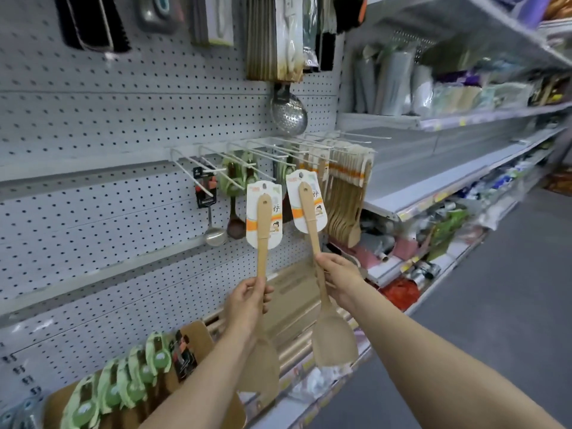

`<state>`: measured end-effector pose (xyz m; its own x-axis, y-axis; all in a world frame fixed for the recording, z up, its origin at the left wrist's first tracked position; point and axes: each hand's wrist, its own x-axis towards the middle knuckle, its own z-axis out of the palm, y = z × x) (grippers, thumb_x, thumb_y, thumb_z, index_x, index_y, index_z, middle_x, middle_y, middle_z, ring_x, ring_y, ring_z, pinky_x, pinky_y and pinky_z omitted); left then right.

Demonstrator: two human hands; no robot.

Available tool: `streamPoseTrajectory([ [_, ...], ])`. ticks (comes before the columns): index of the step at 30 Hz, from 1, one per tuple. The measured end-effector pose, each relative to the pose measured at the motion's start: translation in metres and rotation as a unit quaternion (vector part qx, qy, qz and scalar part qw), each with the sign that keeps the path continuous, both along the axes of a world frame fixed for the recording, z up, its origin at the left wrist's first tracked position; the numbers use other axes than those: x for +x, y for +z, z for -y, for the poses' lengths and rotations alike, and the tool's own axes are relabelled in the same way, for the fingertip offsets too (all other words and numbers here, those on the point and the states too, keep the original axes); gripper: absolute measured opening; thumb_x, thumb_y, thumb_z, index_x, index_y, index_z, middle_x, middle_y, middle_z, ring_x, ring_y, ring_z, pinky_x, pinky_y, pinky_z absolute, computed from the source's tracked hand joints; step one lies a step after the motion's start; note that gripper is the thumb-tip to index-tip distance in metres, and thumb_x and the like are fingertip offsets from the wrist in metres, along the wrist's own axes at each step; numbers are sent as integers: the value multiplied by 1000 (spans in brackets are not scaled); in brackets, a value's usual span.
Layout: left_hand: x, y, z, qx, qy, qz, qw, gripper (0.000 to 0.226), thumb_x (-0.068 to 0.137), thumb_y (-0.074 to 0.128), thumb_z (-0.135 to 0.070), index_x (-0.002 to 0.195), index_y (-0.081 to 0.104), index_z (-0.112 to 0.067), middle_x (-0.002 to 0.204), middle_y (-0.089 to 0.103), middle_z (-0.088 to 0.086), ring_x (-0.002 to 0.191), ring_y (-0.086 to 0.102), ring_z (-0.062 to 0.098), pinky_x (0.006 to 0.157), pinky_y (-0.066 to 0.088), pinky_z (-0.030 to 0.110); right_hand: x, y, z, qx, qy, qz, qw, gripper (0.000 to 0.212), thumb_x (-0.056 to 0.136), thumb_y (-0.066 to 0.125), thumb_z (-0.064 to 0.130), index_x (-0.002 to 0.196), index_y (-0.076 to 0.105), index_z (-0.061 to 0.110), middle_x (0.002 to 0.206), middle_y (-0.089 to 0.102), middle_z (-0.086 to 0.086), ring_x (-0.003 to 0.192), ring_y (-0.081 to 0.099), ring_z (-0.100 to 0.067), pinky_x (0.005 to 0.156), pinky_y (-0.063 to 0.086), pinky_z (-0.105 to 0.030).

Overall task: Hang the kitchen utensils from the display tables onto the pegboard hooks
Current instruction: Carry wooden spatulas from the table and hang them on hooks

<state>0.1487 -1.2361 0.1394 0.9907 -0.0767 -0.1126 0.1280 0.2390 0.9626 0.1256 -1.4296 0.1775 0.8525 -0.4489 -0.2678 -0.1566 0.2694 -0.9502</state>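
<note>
I hold two wooden spatulas upright, each with a white and orange label card on its handle. My left hand (246,300) grips the handle of the left spatula (263,230), whose blade hangs below my wrist. My right hand (339,278) grips the right spatula (309,218), its blade (332,342) pointing down. Both handle tops sit just below a row of white pegboard hooks (247,150). A batch of the same spatulas (348,184) hangs on hooks to the right.
A grey pegboard wall (93,125) fills the left. A steel skimmer (288,111), a ladle (213,218) and a dark spoon (235,224) hang there. Green-packed utensils (130,382) lie on the low shelf. Stocked shelves (448,193) run along the right, beside a grey aisle floor (495,305).
</note>
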Motion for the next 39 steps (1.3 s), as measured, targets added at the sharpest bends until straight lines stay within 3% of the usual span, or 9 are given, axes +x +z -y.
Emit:
streamPoseTrajectory([
  [5,36,-6,43,-14,-7,3,1000,10,95,64,-15,105,66,-13,91,74,13,79,64,20,69,52,32,43,-8,49,22,-18,7,1000,9,95,70,23,98,73,15,79,68,-4,73,61,-20,56,52,-28],
  [10,59,-27,90,1,-20,9,1000,6,93,63,-6,98,66,-7,100,75,17,86,65,20,82,50,35,79,-28,108,37,-3,7,999,11,94,71,30,99,76,21,86,72,-3,85,65,-21,79,52,-38],
  [16,87,-40,166,-13,27,1,1000,12,92,64,-5,103,65,-2,97,77,13,91,68,22,102,48,43,126,-38,191,25,38,12,999,15,97,67,26,104,74,15,54,59,8,58,52,-12,58,42,-28],
  [23,103,-37,265,-3,76,5,997,6,92,65,-6,98,65,-6,96,77,11,100,67,25,105,44,41,162,-35,281,40,95,31,994,14,98,66,20,106,72,11,65,63,2,50,56,-6,46,44,-20],
  [28,106,-36,310,6,97,3,995,7,93,62,-7,99,65,-8,98,77,8,108,66,28,101,45,35,178,-41,326,47,142,33,988,20,96,67,22,110,72,8,90,68,-6,78,61,-17,64,50,-24],
  [31,108,-34,327,13,104,3,994,8,93,63,-9,101,66,-9,99,77,7,109,66,26,104,44,38,186,-43,339,47,162,31,985,19,95,68,23,108,74,11,97,70,-8,91,62,-22,82,52,-34],
  [35,119,-33,337,31,111,5,993,12,93,64,-11,104,66,-9,101,77,6,109,67,24,109,41,43,195,-51,351,64,176,25,982,17,95,68,22,108,74,11,91,74,-1,87,65,-17,76,51,-29],
  [39,126,-35,341,22,121,-2,992,17,91,64,-12,107,65,-7,102,77,7,109,67,24,109,41,44,214,-51,352,56,183,17,981,20,92,73,26,107,76,14,88,74,1,87,64,-18,79,51,-31],
])
